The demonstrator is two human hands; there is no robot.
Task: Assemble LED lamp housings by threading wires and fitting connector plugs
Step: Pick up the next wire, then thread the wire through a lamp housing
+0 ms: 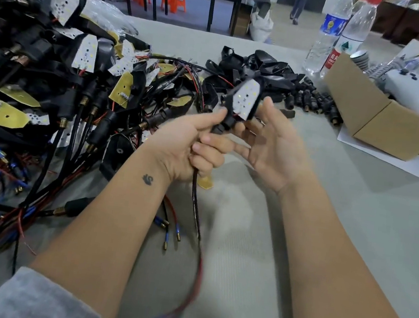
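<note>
On the grey table (pixel 354 233), my left hand (pixel 191 143) grips the lamp (pixel 243 99) by its stem; my right hand (pixel 270 140) is open behind it. Wired lamps (pixel 52 82) heap left, housings (pixel 258 68) and box (pixel 386 116) beyond.

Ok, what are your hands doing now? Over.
Left hand grips lamp by its stem. Right hand open, fingers behind lamp. Wires hang down. Nothing blocking.

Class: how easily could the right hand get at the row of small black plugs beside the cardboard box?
Probably easily. The right hand is open and holds nothing, and bare table lies between it and the plugs. The cardboard box sits beside them, not over them.
</note>
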